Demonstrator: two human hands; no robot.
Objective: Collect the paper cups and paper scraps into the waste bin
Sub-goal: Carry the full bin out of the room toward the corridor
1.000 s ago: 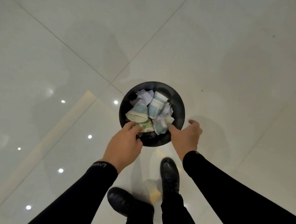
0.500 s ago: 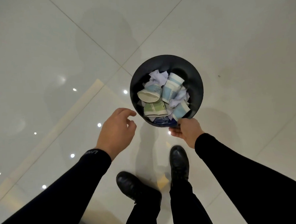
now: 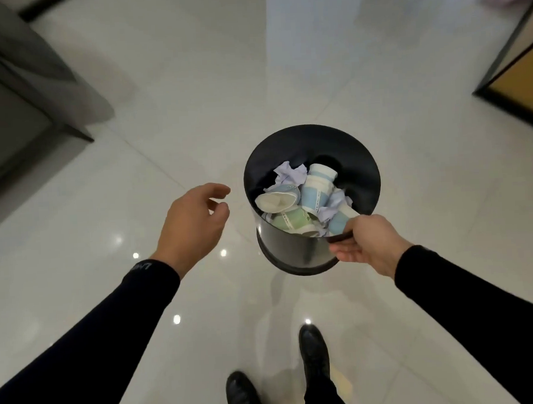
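A black round waste bin (image 3: 356,163) hangs tilted above the glossy floor, and my right hand (image 3: 369,242) grips its near rim. Inside lie several paper cups (image 3: 315,188), blue, green and white, mixed with crumpled pale paper scraps (image 3: 288,174). My left hand (image 3: 195,224) hovers to the left of the bin, apart from it, fingers loosely curled and holding nothing.
Pale tiled floor (image 3: 192,97) spreads all around. A grey piece of furniture (image 3: 15,91) stands at the far left. A dark-framed wooden panel (image 3: 518,74) is at the far right. My two black shoes (image 3: 313,350) are at the bottom.
My left hand let go of the bin and moved left. My right hand lifted the bin off the floor by its rim. The view has risen and now shows more of the room.
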